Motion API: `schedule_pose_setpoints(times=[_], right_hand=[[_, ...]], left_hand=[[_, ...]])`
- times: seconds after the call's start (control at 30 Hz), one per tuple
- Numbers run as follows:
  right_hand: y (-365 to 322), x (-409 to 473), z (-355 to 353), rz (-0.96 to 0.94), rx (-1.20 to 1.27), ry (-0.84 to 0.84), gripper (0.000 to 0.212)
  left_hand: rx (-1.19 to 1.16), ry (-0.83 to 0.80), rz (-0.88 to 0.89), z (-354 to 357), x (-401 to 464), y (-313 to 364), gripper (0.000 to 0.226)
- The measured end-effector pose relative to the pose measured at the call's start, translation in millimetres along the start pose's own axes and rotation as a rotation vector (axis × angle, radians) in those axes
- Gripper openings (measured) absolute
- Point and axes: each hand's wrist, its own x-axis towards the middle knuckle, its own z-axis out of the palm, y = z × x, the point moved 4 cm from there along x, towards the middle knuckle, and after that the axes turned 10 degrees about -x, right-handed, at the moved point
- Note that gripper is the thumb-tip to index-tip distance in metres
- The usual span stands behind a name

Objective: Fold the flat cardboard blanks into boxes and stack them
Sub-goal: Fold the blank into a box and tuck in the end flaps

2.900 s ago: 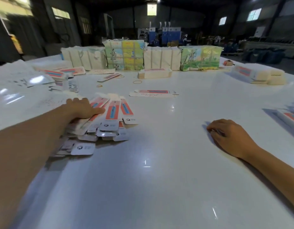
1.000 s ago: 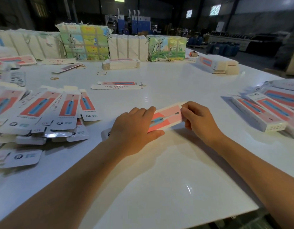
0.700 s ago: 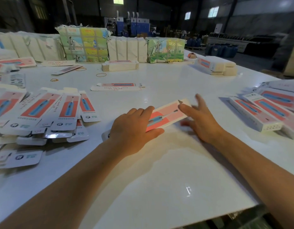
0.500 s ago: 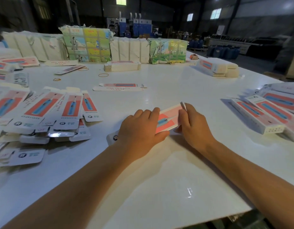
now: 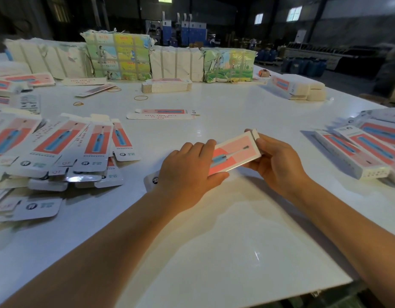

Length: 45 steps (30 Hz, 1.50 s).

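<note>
Head view looks down over a white table (image 5: 214, 252), and both hands meet just past its middle on one pink blank (image 5: 234, 153) printed with a toothbrush. The left hand (image 5: 187, 172) lies over the near end, fingers curled across the top face and thumb tucked under the near edge, so it grips the blank and pins that end low. The right hand (image 5: 278, 162) closes around the far end, fingers wrapped beneath and thumb near the small end flap (image 5: 255, 134), which stands up. That split looks deliberate: one hand anchors, the other is free to square the sleeve and work the flap in. The blank seems partly opened into a box, with its far end lifted off the table.

At 9 o'clock a loose heap of flat blanks (image 5: 65, 152) fans out, the likely supply, within reach of the left hand. At 3 o'clock finished boxes (image 5: 356, 152) lie side by side, probably the place for stacking. A single flat blank (image 5: 163, 113) rests at 12 o'clock, well apart, with rubber bands (image 5: 141, 98) beyond it. Wrapped bundles (image 5: 118, 56) line the far edge, and a small banded stack (image 5: 166, 85) sits in front of them. Nothing lies between the hands and the boxes at 3 o'clock, so that path seems free.
</note>
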Motion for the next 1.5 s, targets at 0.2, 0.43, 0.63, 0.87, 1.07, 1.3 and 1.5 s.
schedule_pose_setpoints(times=[0.2,0.43,0.63,0.87,1.07,1.3,1.5], right_hand=[[1,3,-6,-0.057,-0.092,0.038,0.038],[-11,-14,8,-0.361,-0.53,0.03,0.027],[-6,-21,21,-0.373,-0.815,-0.011,0.029],[-1,-17,13,-0.269,-0.705,-0.201,0.057],[-14,-21,11,-0.437,-0.949,-0.276,0.085],[-22,-17,1,-0.717,-1.525,-0.197,0.058],[-118,30,-135,-0.455,-1.564,0.42,0.053]], left_hand=[[-0.021,0.014,0.008,2,1,0,0.068],[-0.056,0.056,0.003,0,2,5,0.067],[0.065,0.07,-0.052,-2,2,11,0.067],[0.166,0.038,0.017,-13,1,15,0.06],[0.032,-0.067,0.116,-14,1,0,0.058],[0.051,-0.066,0.154,-14,0,5,0.06],[-0.153,-0.246,0.062,9,-4,12,0.058]])
